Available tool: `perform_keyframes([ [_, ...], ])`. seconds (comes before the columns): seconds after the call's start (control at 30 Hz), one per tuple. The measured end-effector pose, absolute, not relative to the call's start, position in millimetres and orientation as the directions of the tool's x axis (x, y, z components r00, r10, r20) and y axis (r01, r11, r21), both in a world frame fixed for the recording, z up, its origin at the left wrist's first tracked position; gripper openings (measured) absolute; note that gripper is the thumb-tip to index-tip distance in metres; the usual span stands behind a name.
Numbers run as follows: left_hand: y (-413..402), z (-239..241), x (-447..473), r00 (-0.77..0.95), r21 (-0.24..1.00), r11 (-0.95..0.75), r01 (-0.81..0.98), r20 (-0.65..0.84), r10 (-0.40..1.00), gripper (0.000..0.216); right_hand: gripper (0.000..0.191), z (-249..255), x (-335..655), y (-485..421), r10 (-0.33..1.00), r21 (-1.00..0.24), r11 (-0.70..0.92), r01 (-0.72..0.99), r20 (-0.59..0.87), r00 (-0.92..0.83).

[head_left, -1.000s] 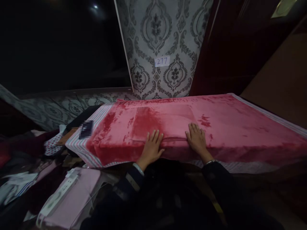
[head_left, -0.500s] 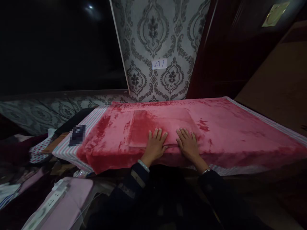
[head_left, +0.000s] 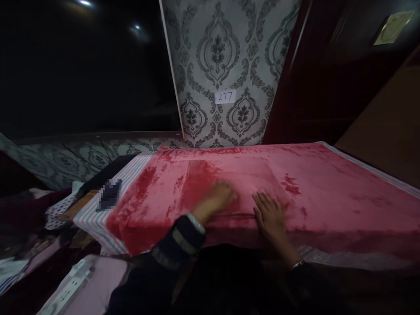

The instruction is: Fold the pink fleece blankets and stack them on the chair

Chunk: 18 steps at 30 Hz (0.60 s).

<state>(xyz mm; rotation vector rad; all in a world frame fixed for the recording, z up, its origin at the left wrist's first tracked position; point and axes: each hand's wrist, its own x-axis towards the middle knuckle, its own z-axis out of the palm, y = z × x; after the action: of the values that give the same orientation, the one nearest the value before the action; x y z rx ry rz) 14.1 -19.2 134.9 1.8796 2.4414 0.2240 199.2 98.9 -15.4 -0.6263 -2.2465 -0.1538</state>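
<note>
A pink plush cloth (head_left: 328, 192) covers a table, and a folded pink piece (head_left: 229, 175) lies flat on it near the front edge. My right hand (head_left: 271, 213) rests flat on the near edge of the folded piece, fingers stretched out. My left hand (head_left: 218, 199) is on the folded piece just left of it, smeared by motion, so its fingers cannot be made out. Both arms wear dark sleeves.
A striped sheet (head_left: 101, 210) shows under the pink cloth at the left. A white power strip (head_left: 67, 291) lies on a pink surface at the lower left, among heaped fabrics (head_left: 29, 218). Patterned wallpaper with a label reading 277 (head_left: 225, 96) stands behind.
My left hand has moved across the folded piece and is now blurred. My right hand has stayed flat in nearly the same place. The view has shifted a little.
</note>
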Motion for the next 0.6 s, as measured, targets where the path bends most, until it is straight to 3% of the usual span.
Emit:
perform_keyframes([
  [0.13, 35, 175, -52, -0.482, 0.132, 0.47, 0.873, 0.089, 0.872, 0.045, 0.046, -15, 197, 99, 0.384, -0.089, 0.875, 0.476, 0.727, -0.57],
  [0.27, 46, 141, -93, -0.634, 0.125, 0.621, 0.773, 0.131, 0.762, 0.056, 0.048, -15, 196, 99, 0.389, -0.097, 0.874, 0.476, 0.727, -0.566],
  [0.43, 41, 93, -109, -0.659, 0.094, 0.653, 0.752, 0.152, 0.737, 0.059, 0.048, -11, 197, 97, 0.416, -0.121, 0.871, 0.476, 0.697, -0.585],
  [0.6, 38, 103, -113, -0.552, 0.121, 0.54, 0.833, 0.243, 0.797, 0.063, 0.046, -8, 203, 94, 0.442, -0.135, 0.862, 0.489, 0.672, -0.594],
])
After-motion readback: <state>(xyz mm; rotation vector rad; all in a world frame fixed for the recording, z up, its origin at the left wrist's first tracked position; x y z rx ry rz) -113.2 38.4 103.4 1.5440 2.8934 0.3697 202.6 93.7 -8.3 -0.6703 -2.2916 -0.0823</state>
